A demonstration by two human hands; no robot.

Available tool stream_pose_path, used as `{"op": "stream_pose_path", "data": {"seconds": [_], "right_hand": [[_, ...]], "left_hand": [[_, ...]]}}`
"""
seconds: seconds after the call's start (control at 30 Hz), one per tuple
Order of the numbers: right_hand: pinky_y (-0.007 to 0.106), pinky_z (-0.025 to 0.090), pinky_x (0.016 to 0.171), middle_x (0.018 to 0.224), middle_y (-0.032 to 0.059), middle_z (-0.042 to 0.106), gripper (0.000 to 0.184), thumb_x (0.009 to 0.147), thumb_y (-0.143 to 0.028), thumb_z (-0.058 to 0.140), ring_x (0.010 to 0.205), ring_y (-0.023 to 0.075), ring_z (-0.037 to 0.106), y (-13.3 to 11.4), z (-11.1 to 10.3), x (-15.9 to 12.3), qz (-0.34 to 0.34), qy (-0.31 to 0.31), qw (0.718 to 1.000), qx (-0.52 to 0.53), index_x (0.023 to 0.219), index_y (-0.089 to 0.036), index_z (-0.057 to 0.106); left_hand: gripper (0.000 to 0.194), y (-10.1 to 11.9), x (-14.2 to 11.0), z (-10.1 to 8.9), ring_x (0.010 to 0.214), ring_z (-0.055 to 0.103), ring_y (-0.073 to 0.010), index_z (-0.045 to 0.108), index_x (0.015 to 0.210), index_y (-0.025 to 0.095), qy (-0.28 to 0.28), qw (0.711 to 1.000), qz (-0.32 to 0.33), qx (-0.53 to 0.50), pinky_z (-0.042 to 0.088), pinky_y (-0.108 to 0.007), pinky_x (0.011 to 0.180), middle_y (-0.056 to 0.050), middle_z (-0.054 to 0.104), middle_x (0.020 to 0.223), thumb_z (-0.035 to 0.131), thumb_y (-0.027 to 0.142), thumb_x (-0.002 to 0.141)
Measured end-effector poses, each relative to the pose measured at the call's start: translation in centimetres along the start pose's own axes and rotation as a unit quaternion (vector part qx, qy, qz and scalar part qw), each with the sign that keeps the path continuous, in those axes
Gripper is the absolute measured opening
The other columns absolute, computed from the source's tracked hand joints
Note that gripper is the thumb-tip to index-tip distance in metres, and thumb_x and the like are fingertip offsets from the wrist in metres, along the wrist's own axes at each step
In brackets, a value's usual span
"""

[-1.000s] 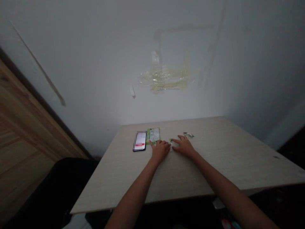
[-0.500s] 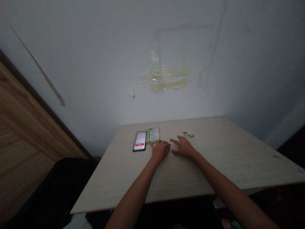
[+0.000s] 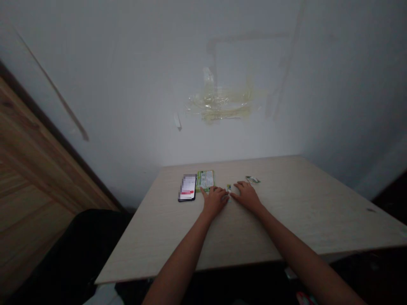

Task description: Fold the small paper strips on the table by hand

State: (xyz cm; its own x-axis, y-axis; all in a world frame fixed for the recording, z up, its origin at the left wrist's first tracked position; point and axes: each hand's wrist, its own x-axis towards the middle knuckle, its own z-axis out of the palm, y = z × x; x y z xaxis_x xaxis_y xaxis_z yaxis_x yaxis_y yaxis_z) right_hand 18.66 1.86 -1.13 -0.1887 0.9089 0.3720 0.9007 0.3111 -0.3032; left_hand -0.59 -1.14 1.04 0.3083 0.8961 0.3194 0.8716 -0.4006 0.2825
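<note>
A small piece with green, yellow and white on it (image 3: 229, 187) lies on the table between my hands; what it is cannot be made out. My left hand (image 3: 215, 201) rests on the tabletop to its left, thumb stretched out and fingertips beside or touching the piece. The green-and-white printed packet (image 3: 205, 179) lies just beyond that hand, near its thumb. From the right, my right hand (image 3: 248, 197) rests with thumb and fingers apart, its thumb tip close to the piece. Nothing shows held in either hand.
A phone with its screen lit (image 3: 188, 187) lies left of the packet. Beyond my right hand is a crumpled green-and-white scrap (image 3: 252, 179). The pale wooden table (image 3: 152, 237) meets a wall with peeling tape (image 3: 222, 106). A small dark mark (image 3: 371, 210) shows near the right edge.
My right hand's fingers have drawn in, and its thumb has moved up toward the small piece, more of which now shows. My left hand has hardly moved.
</note>
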Motion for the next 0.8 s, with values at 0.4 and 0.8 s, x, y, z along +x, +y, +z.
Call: {"op": "stream_pose_path", "data": {"seconds": [0.4, 0.8], "right_hand": [[0.042, 0.034, 0.11, 0.139, 0.0177, 0.054, 0.065, 0.082, -0.055, 0.065, 0.129, 0.0304, 0.047, 0.0, -0.8, -0.5, -0.018, -0.045, 0.999, -0.001, 0.132, -0.014, 0.06], [0.048, 0.032, 0.112, 0.146, 0.0176, 0.047, 0.069, 0.078, -0.056, 0.069, 0.136, 0.0324, 0.04, 0.3, -1.1, -1.1, -0.041, -0.064, 0.997, 0.022, 0.137, -0.021, 0.058]], "left_hand": [[0.024, 0.1, -0.1, -0.2, 0.125, 0.047, -0.0277, 0.067, 0.115, 0.038, -0.004, 1.0, 0.004, 0.008, -0.003, -0.083, 0.106, 0.0, 0.07, 0.119, 0.056, 0.041, 0.094], [0.024, 0.2, 0.0, -0.1, 0.123, 0.049, -0.0278, 0.069, 0.113, 0.036, 0.001, 1.0, -0.001, 0.02, 0.0, -0.079, 0.11, -0.001, 0.07, 0.117, 0.058, 0.04, 0.092]]}}
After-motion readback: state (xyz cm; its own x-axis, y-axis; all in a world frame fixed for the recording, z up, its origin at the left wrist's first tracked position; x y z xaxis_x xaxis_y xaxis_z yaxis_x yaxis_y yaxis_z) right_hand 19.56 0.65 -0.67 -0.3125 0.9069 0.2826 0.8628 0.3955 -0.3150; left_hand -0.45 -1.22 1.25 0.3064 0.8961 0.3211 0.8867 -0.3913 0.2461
